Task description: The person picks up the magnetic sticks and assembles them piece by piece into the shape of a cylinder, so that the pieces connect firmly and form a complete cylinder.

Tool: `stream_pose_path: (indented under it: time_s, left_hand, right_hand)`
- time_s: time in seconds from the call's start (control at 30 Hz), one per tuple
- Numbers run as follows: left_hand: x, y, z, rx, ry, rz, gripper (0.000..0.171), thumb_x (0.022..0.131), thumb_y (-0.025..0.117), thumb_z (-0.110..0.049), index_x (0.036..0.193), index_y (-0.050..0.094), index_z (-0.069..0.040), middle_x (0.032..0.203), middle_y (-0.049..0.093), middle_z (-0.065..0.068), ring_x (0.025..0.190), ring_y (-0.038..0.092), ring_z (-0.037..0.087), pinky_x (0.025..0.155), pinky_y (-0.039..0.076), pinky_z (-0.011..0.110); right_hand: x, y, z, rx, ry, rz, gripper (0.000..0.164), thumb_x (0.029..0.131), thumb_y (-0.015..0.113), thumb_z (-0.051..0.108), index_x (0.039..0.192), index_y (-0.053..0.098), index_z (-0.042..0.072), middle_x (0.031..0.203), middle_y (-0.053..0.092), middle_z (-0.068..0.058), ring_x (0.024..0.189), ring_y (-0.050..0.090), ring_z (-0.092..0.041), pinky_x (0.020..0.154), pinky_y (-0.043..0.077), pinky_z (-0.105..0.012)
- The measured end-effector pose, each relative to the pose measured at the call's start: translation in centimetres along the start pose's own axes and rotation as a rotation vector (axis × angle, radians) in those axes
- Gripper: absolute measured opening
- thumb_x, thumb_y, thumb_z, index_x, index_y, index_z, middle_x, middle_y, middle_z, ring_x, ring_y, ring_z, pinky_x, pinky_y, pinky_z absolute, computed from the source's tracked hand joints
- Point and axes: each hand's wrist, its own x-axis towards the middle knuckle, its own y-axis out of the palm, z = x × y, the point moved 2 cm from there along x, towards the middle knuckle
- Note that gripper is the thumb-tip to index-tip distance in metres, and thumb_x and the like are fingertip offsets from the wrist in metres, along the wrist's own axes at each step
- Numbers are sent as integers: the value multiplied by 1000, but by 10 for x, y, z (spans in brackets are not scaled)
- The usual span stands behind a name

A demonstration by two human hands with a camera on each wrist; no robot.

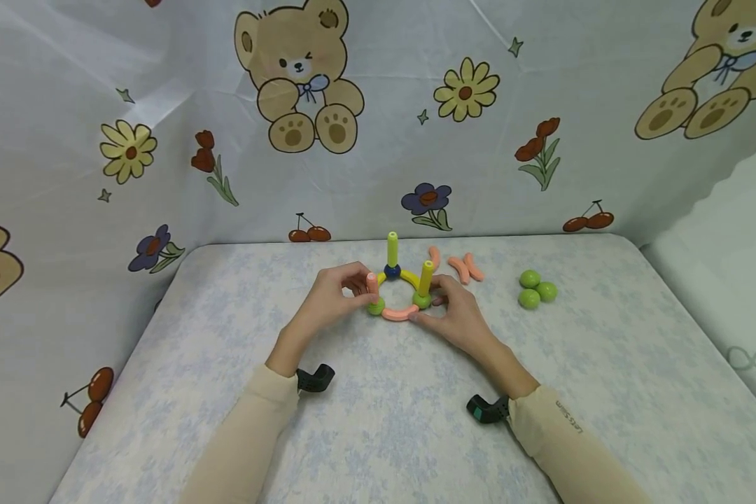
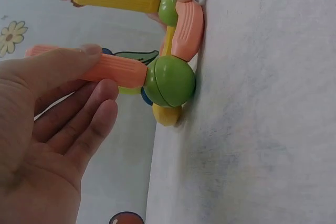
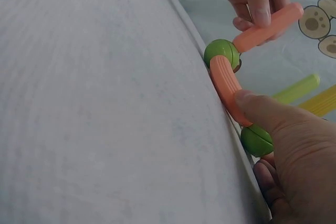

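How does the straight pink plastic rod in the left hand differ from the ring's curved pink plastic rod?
The straight pink plastic rod has no bend, while the curved pink plastic rod arcs. The straight rod stands up from one green plastic ball; the curved rod lies level between that ball and another green ball. The left hand pinches the straight rod; the right hand touches the curved one. Both are pink and ridged.

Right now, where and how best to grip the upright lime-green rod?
Likely best: pinch the lime-green rod by its upper shaft, from above. It's straight, slim and upright on the navy ball, top free. A low approach from front-left looks cramped: the left hand holds the upright salmon rod there.
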Motion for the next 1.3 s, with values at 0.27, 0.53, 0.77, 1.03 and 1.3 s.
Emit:
stream_pose_path:
  time_s: [0.27, 0.53, 0.77, 1.03, 1.3]
  left_hand:
    - [1, 14, 4, 57, -84, -11, 17, 90, 86, -17, 106, 80, -16, 92, 76, -3, 82, 69, 12, 77, 58, 33]
    - [0, 18, 13, -13, -77, -13, 18, 91, 85, -18, 107, 80, -14, 96, 77, -3, 83, 70, 13, 76, 58, 31]
    - [-2, 18, 18, -83, -86, -4, 17, 91, 85, -15, 107, 79, -13, 99, 77, 1, 87, 70, 17, 81, 58, 34]
    - [-4, 18, 21, -98, -98, -25, 21, 89, 87, -14, 107, 77, -16, 98, 75, 1, 86, 70, 17, 80, 58, 34]
    - [-5, 19, 29, 56, -88, -44, 59, 78, 97, -24, 131, 70, -18, 120, 70, 0, 107, 64, 24, 92, 54, 42]
  right_hand:
    - [0, -2, 1, -12, -1, -9, 60, 83, 92, 26, 132, 61, 10, 128, 68, -10, 110, 69, -25, 91, 59, -42]
    - [0, -3, 2, 0, 12, -6, 59, 83, 92, 27, 131, 61, 10, 128, 67, -9, 113, 68, -25, 93, 59, -42]
    - [-1, -3, 3, 0, 12, -9, 61, 83, 93, 26, 132, 61, 10, 128, 67, -10, 114, 68, -25, 93, 59, -42]
    - [-1, -3, 1, 0, 8, -10, 59, 83, 92, 26, 131, 61, 10, 128, 68, -10, 112, 68, -25, 92, 60, -42]
    - [0, -2, 2, 4, -4, -7, 63, 82, 93, 26, 134, 61, 10, 129, 68, -10, 112, 69, -26, 94, 59, -44]
